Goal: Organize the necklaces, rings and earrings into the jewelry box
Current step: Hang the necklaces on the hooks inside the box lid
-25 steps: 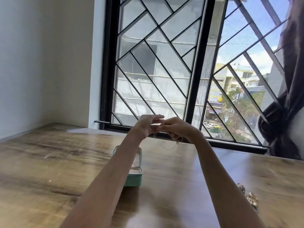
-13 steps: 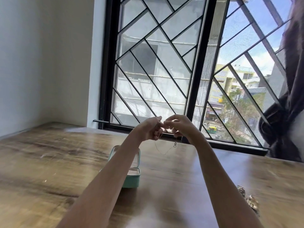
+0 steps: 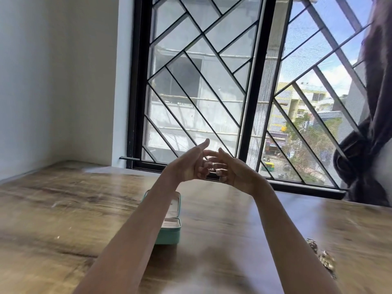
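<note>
My left hand and my right hand are raised together above the table, in front of the window. Their curled fingertips meet, and the left thumb points up. The thin necklace chain does not show among the fingers in this blurred frame. Below my left forearm the teal jewelry box stands open on the wooden table, its lid upright and its pale lining visible. My forearm covers the box's left part.
Several gold-coloured jewelry pieces lie on the table at the right, near my right forearm. A black-framed window with a diagonal grille runs along the far edge. A dark tied curtain hangs at the right. A white wall is at the left.
A thin chain hung in a loop below my pinching fingers; that loop is no longer visible. Both hands have turned, the left thumb now up, and stay raised over the box.
</note>
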A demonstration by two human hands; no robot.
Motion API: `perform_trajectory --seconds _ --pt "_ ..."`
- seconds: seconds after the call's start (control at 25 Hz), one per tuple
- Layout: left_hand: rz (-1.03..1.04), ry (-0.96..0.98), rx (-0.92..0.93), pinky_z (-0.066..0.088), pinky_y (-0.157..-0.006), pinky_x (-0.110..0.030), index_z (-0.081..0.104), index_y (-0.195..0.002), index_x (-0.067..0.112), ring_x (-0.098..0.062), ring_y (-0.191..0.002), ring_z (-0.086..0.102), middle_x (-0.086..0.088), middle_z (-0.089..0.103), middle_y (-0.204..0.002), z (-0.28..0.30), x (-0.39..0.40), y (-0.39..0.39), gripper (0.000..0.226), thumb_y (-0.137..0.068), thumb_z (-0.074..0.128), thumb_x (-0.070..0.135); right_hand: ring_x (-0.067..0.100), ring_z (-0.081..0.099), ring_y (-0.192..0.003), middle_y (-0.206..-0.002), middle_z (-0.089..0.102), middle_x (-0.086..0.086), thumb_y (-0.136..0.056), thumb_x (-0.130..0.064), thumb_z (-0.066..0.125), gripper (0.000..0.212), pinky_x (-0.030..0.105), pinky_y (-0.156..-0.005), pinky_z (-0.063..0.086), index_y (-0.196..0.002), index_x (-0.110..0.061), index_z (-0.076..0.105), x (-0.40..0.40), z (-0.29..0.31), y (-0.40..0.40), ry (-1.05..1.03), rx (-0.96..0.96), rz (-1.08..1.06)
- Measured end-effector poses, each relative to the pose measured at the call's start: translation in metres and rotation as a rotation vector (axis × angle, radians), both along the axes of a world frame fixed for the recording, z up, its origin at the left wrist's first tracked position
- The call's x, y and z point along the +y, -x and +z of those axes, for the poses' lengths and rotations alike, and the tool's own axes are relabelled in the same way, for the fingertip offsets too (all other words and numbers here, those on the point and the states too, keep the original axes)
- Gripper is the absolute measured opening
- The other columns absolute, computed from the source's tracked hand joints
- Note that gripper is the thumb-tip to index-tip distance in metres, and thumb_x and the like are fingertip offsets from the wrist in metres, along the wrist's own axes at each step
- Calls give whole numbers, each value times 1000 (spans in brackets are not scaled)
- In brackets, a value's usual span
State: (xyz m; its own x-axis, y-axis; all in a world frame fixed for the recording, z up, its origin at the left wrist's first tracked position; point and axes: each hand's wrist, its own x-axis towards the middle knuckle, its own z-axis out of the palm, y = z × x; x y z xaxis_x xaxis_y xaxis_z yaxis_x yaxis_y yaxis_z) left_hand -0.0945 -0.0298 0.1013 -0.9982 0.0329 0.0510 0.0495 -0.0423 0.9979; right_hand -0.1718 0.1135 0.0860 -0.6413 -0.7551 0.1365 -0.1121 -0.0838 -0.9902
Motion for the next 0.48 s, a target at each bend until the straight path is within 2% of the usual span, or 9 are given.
perform_trajectory --seconds 0.08,0.2,0.32,0.48 --pt "2 4 -1 19 -41 -18 59 -96 18 -7 -39 23 6 29 -53 3 3 -1 42 -95 35 53 7 51 -69 -88 60 -3 -82 -41 63 28 18 -55 41 -98 -19 69 0 -4 2 66 -17 5" --pt "73 25 -11 17 -40 -17 58 -99 15 -5 -37 21 6 23 -54 6 3 -2 30 -98 40 38 7 56 -68 -79 59 -4 -83 -33 63 13 19 -57 45 -84 -22 69 1 -8 6 155 -105 7" --pt "159 78 -28 20 -38 -16 53 -98 12 -6 -38 24 5 27 -53 5 3 0 22 -98 43 32 9 57 -63 -72 58 -3 -80 -35 62 20 20 -59 49 -70 -20 56 0 -8 8 276 -237 22" --pt "222 59 24 29 -42 -18 52 -98 11 -10 -46 32 0 40 -61 5 6 2 11 -94 42 11 10 54 -60 -59 55 -4 -78 -35 62 24 20 -61 50 -65 -19 49 4 -6 7 348 -276 -1"
